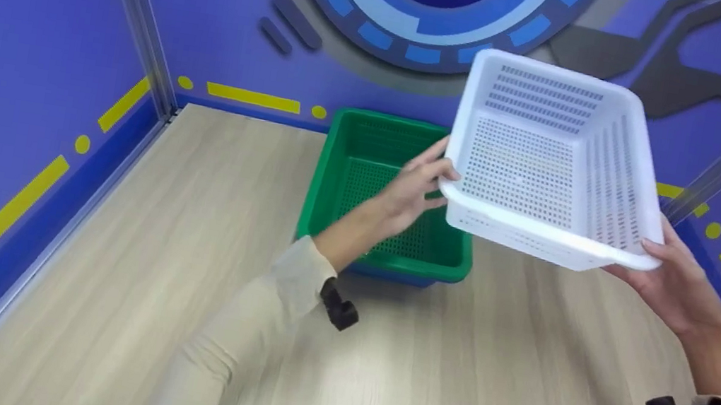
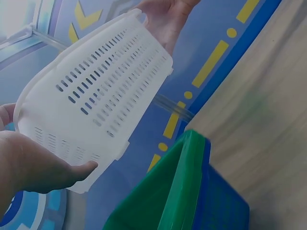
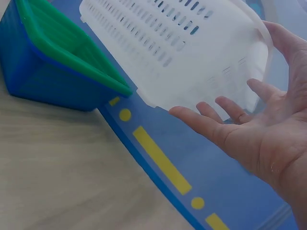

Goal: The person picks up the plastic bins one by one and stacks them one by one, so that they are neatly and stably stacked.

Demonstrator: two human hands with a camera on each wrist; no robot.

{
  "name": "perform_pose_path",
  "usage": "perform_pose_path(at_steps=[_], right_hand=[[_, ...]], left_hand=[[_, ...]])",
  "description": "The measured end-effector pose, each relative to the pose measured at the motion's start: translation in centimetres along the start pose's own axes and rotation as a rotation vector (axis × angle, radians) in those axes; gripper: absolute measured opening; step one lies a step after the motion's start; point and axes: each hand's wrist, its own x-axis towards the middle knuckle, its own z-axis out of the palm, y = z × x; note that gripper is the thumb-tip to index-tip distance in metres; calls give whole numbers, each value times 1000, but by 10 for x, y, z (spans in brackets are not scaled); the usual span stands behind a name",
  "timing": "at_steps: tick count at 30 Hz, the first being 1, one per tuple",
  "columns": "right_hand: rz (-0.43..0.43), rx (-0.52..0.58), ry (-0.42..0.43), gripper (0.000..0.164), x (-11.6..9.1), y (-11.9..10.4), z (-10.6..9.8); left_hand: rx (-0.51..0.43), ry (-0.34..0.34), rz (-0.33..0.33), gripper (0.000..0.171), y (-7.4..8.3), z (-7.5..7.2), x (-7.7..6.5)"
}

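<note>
A white perforated plastic basket (image 1: 521, 176) is held up in the air between both hands, its open top tipped toward the head camera. My left hand (image 1: 409, 185) grips its left rim, the thumb over the edge and other fingers against the outer wall. On the opposite side my right hand (image 1: 678, 278) grips the near right corner, thumb on the rim and fingers spread beneath. Below and to the left stands a green basket (image 1: 316, 189), nested in a blue basket (image 2: 225, 201) whose wall shows under its rim. The left forearm overlaps the green basket in the head view.
The baskets stand on a light wood-grain table (image 1: 223, 211) against the back wall panel (image 1: 217, 17). Blue panels with yellow marks enclose the left and right sides, with metal posts (image 1: 140, 5) at the corners. Black straps (image 1: 338, 305) sit on both wrists.
</note>
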Motion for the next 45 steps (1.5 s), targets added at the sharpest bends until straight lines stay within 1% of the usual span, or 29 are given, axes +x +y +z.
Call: perform_pose_path(at_steps=[3,8,11,14,19,23,28,31,34,37,40,42,45], right_hand=[[24,-61,44,63,14,7,7],[51,-161,110,63,34,22,19],[62,-187,147,63,44,32,24],[81,-188,169,63,52,41,27],[127,-214,154,65,62,53,32],[151,-246,124,65,71,63,38],[160,-270,70,67,82,76,43],[168,-321,66,68,86,83,44],[186,-387,91,67,88,89,44],[215,-501,107,67,87,95,42],[263,-625,121,67,84,102,40],[297,-672,127,68,84,107,39],[333,-705,133,69,86,117,39]], left_hand=[[7,10,13,79,5,-14,-6],[14,46,3,77,12,-36,-20],[25,68,2,76,18,-47,-28],[39,75,3,76,24,-56,-37],[44,67,8,76,28,-75,-54],[24,60,10,77,30,-93,-68],[12,55,4,77,31,-115,-82],[23,47,2,75,31,-124,-86],[53,29,0,74,29,-131,-87],[88,12,-10,73,26,-138,-87],[127,-4,-30,72,22,-146,-89],[159,4,-45,71,20,-150,-91],[231,40,-77,70,20,-158,-94]])
